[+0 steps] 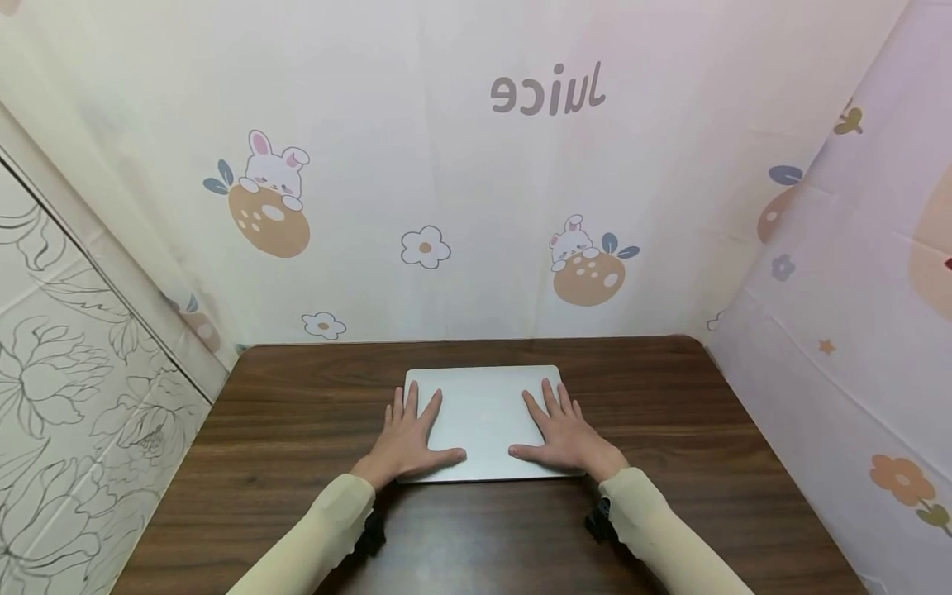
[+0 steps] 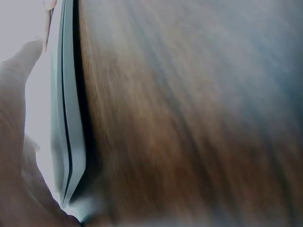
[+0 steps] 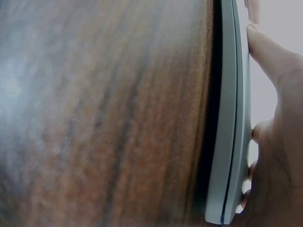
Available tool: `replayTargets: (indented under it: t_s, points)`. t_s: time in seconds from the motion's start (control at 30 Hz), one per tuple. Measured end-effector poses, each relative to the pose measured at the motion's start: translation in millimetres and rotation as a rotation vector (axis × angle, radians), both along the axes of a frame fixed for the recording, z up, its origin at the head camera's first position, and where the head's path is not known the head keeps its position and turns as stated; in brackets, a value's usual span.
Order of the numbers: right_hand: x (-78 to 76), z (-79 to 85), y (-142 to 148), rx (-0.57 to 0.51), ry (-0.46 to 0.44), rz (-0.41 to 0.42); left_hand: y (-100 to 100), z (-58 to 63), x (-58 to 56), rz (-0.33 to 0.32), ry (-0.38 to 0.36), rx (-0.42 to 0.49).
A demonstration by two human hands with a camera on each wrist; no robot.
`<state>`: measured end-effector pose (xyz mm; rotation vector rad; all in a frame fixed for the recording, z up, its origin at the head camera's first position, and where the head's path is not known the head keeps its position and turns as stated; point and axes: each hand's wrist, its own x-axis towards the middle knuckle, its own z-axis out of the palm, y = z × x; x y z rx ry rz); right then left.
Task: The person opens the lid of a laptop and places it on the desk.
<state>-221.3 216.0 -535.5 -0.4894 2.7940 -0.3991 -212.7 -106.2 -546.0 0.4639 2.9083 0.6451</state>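
A silver laptop lies closed and flat on the wooden table. On its left part rests my left hand, fingers spread and straight, thumb pointing inward. My right hand rests on the right part of the lid, its fingers spread in the same way. In the left wrist view the laptop's front edge shows a thin seam between lid and base, with the left thumb over the lid. The right wrist view shows the same seamed edge beside the right thumb.
Dark brown table surrounds the laptop on all sides. A pale curtain printed with rabbits and fruit hangs behind the table's back edge. More printed cloth hangs at the right, and a flower-patterned panel stands at the left.
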Motion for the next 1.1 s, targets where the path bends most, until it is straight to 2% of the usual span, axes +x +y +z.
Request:
replayTargets:
  t_s: [0.27,0.47,0.8,1.1]
  points:
    - [0.2,-0.6,-1,0.004,-0.004,0.003,-20,13.6,8.8,0.024,0.058,0.012]
    - [0.3,1.2,-1,0.003,-0.013,0.002,-31,18.1,18.5,0.026,0.041,0.017]
    - [0.2,0.7,-2,-0.004,-0.013,-0.002,-35,15.6,34.9,0.05,0.036,0.028]
    - [-0.4,1.6,-2,-0.017,-0.016,-0.009,-39,1.0,47.9,0.061,0.043,0.024]
